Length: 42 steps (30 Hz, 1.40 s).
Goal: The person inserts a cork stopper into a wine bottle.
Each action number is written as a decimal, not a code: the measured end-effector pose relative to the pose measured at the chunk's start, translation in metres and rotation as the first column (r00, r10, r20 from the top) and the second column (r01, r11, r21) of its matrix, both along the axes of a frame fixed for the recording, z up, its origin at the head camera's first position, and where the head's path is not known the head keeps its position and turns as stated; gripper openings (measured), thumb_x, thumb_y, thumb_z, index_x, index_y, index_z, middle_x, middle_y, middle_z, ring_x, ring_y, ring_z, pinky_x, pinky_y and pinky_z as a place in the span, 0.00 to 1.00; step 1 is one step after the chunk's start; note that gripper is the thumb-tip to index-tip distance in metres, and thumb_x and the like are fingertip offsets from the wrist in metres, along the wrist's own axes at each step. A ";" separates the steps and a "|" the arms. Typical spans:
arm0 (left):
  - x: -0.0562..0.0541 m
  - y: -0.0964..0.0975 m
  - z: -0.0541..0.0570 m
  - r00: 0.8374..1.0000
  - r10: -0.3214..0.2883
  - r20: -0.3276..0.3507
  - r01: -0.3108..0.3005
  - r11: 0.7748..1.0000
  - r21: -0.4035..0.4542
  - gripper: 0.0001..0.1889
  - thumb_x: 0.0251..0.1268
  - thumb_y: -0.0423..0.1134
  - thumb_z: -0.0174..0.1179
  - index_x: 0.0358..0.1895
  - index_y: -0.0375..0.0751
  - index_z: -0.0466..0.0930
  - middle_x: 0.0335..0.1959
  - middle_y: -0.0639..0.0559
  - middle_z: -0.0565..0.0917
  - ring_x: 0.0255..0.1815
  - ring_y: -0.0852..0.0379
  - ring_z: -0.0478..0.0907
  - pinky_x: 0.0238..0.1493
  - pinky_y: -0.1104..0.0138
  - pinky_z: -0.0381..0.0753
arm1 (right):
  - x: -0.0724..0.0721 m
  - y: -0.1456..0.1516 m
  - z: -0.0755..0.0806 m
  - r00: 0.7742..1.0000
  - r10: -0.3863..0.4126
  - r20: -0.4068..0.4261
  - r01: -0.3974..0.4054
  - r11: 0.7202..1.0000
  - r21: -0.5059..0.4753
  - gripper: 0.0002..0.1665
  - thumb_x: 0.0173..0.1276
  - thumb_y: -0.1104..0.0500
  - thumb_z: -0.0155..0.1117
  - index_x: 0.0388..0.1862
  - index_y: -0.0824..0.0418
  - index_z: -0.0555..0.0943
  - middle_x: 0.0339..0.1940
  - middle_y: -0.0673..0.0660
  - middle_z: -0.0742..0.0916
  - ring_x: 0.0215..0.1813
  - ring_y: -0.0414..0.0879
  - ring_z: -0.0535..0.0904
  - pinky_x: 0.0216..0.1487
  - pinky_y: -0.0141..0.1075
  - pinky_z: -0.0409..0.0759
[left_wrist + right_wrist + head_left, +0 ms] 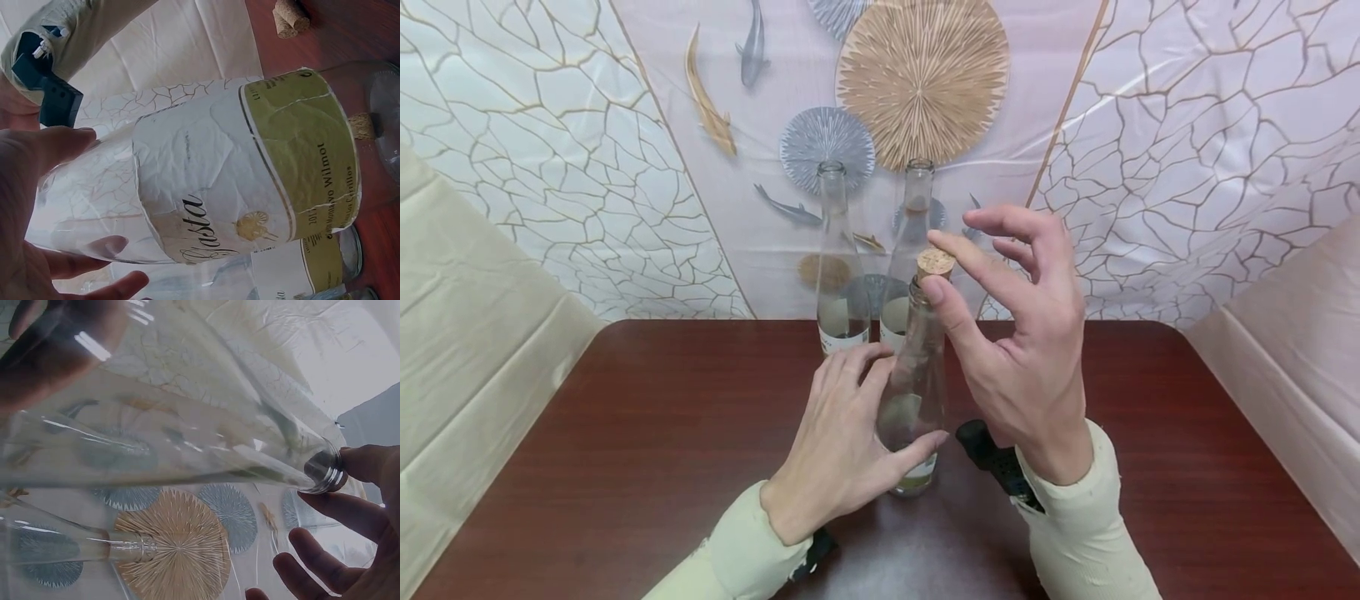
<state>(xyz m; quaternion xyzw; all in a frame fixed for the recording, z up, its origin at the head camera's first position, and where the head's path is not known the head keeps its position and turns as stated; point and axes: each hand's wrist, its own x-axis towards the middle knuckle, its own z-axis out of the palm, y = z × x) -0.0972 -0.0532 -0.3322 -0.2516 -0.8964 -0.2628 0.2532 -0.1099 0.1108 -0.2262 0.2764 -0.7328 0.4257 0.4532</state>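
A clear glass bottle [923,358] with a white and green label [300,156] stands upright near the middle of the table. My left hand [842,429] holds its body, thumb across the near side and fingers round the left. A cork [936,262] sits at the bottle's mouth, its speckled top showing above the rim. Between thumb and index finger, my right hand [1026,342] pinches this cork, the other fingers held away. Part of the cork shows dark inside the neck in the right wrist view.
Behind stand two similar bottles, one at left [833,250] and one at right [919,187], the latter with a brownish plug in its neck. Loose corks [290,17] lie on the dark red table [662,433]. A patterned cloth [700,208] hangs beyond the table's far edge.
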 end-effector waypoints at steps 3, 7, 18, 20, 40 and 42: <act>0.000 -0.001 0.001 1.000 0.000 0.003 0.000 1.000 0.005 0.32 0.49 0.64 0.75 0.50 0.46 0.80 0.60 0.51 0.77 0.66 0.50 0.70 0.68 0.49 0.69 | 0.002 0.000 0.000 1.000 0.001 0.004 -0.001 1.000 -0.003 0.24 0.72 0.44 0.64 0.56 0.60 0.87 0.58 0.69 0.80 0.66 0.51 0.75 0.67 0.49 0.73; -0.001 -0.003 0.003 1.000 -0.003 0.000 0.003 1.000 0.024 0.30 0.48 0.63 0.75 0.47 0.45 0.80 0.60 0.51 0.77 0.66 0.51 0.70 0.67 0.49 0.69 | 0.006 0.002 0.001 1.000 0.006 0.003 -0.006 1.000 -0.004 0.23 0.68 0.50 0.66 0.56 0.61 0.87 0.57 0.69 0.81 0.64 0.51 0.75 0.66 0.45 0.73; -0.004 -0.008 0.007 0.999 0.000 0.033 -0.002 0.999 0.046 0.29 0.47 0.63 0.76 0.46 0.47 0.82 0.60 0.52 0.78 0.66 0.50 0.70 0.67 0.48 0.68 | 0.012 0.007 0.000 0.999 0.032 0.000 -0.032 0.999 0.025 0.19 0.64 0.55 0.67 0.50 0.65 0.87 0.47 0.66 0.84 0.53 0.55 0.78 0.60 0.37 0.72; -0.005 -0.010 0.007 0.999 0.006 0.042 -0.008 0.999 0.048 0.29 0.47 0.63 0.76 0.46 0.47 0.82 0.60 0.52 0.77 0.65 0.50 0.70 0.67 0.48 0.69 | 0.012 0.008 -0.002 1.000 0.031 -0.001 -0.031 0.999 0.028 0.19 0.64 0.56 0.67 0.49 0.65 0.87 0.46 0.65 0.85 0.52 0.55 0.78 0.59 0.36 0.72; -0.016 -0.023 0.008 0.996 0.040 0.085 -0.047 0.996 0.078 0.28 0.48 0.61 0.76 0.47 0.46 0.82 0.59 0.51 0.78 0.63 0.50 0.70 0.67 0.49 0.67 | 0.020 0.033 -0.018 0.995 0.040 0.096 -0.059 0.977 0.205 0.19 0.60 0.56 0.72 0.50 0.61 0.87 0.46 0.57 0.86 0.53 0.50 0.78 0.60 0.30 0.71; -0.017 -0.024 0.009 0.994 0.051 0.092 -0.058 0.995 0.077 0.29 0.49 0.61 0.76 0.47 0.46 0.82 0.59 0.51 0.78 0.63 0.49 0.69 0.67 0.49 0.67 | 0.020 0.035 -0.020 0.995 0.039 0.090 -0.058 0.973 0.222 0.19 0.60 0.55 0.72 0.50 0.60 0.87 0.46 0.56 0.86 0.52 0.50 0.78 0.59 0.30 0.71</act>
